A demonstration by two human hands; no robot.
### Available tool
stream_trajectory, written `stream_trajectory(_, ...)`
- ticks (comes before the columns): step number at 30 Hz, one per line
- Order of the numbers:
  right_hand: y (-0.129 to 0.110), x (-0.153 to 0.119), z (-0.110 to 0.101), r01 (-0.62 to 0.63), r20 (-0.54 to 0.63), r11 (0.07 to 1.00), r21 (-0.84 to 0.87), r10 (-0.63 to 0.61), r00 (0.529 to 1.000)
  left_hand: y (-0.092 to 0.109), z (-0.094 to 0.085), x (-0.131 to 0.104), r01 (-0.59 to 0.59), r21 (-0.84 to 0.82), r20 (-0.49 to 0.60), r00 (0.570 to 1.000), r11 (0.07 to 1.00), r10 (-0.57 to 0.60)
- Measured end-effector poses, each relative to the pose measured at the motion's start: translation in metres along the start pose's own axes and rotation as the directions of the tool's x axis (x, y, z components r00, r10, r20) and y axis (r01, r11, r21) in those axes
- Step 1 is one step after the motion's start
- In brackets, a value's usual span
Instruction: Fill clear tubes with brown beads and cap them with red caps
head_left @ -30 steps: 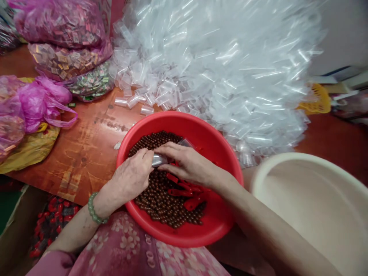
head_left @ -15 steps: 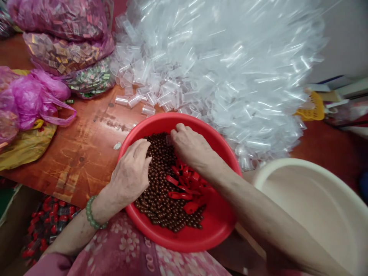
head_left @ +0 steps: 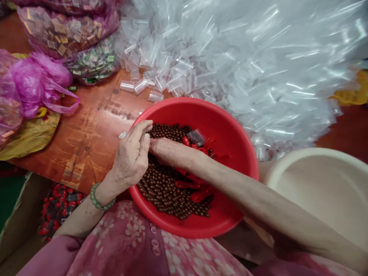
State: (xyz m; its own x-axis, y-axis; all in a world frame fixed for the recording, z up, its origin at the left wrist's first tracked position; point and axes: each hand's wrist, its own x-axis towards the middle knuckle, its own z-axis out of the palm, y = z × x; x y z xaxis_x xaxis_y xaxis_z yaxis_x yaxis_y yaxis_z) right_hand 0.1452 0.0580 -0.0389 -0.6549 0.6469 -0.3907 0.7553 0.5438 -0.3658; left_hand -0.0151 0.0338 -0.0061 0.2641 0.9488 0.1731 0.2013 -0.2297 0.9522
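Observation:
A red basin (head_left: 241,153) holds many brown beads (head_left: 169,191), red plastic pieces (head_left: 198,196) and a small clear tube (head_left: 196,137). My left hand (head_left: 132,155), with a green bead bracelet (head_left: 96,197) on its wrist, is at the basin's left rim, fingers bent together; what they hold, if anything, is hidden. My right hand (head_left: 164,150) reaches across the basin over the beads, its closed fingertips beside my left fingers. Whatever lies between its fingers cannot be made out.
Clear plastic tubes (head_left: 184,73) are heaped behind the basin. A cream tub (head_left: 316,161) stands right. Bags of small pieces (head_left: 66,30) and a pink bag (head_left: 37,84) lie left. Below left, a box (head_left: 20,214) holds red-and-clear items (head_left: 59,205).
My right hand has moved left, from the basin's back to beside my left hand. The clear tube now shows among the red pieces. The whole view has shifted slightly.

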Motion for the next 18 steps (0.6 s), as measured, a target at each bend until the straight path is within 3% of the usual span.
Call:
stream_trajectory(4,0.000,-0.009,0.003,0.114,-0.016,0.962,0.247,-0.113,0.993,-0.003,-0.001,0.002,0.029,-0.111,0.011,1.000,0.993,-0.028)
stream_trajectory(7,0.002,-0.019,0.004,0.133,-0.094,0.808,0.574,-0.097,0.991,-0.003,-0.006,0.004,0.053,-0.164,0.058,0.997,0.985,-0.044)
stream_trajectory(9,0.001,-0.027,0.001,0.101,-0.108,0.695,0.712,-0.033,0.994,-0.001,-0.013,0.003,0.087,-0.208,0.150,0.987,0.974,-0.056)
stream_trajectory(11,0.000,-0.035,-0.005,0.071,-0.109,0.610,0.789,0.026,0.994,0.001,-0.021,0.002,0.124,-0.231,0.300,0.953,0.965,-0.051)
stream_trajectory(14,-0.004,-0.047,-0.017,0.077,-0.136,0.527,0.846,0.073,0.988,0.005,-0.029,0.000,0.118,-0.133,0.475,0.879,0.984,-0.041)
stream_trajectory(16,-0.006,-0.053,-0.025,0.122,-0.181,0.504,0.855,0.070,0.981,0.007,-0.028,0.001,0.064,-0.049,0.489,0.872,0.997,-0.032)
stream_trajectory(18,-0.009,-0.057,-0.030,0.178,-0.233,0.496,0.850,0.051,0.971,0.009,-0.022,0.002,0.054,-0.049,0.451,0.892,0.997,-0.026)
